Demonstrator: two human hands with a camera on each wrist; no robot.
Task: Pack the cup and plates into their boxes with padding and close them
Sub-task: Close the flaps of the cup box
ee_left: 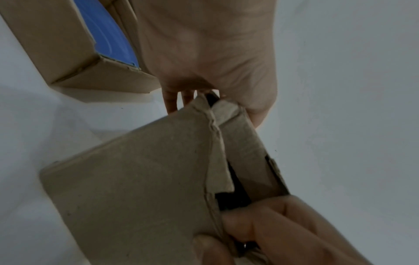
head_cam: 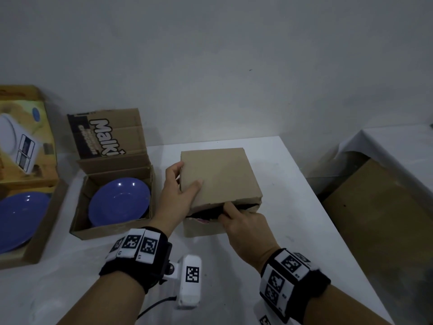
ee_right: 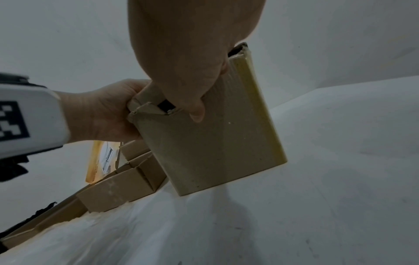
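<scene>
Head view: left hand (head_cam: 178, 193) grips the box (head_cam: 222, 177) lid's corner, right hand (head_cam: 243, 227) pinches its front flap; thin cardboard likely bends, so hold near edges

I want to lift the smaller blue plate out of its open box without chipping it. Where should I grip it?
Probably by the far rim of the smaller blue plate, coming from above. It lies flat in the open-topped cardboard box, whose walls stand close around it, so no side approach fits; its near edge tucks under the front wall.
</scene>
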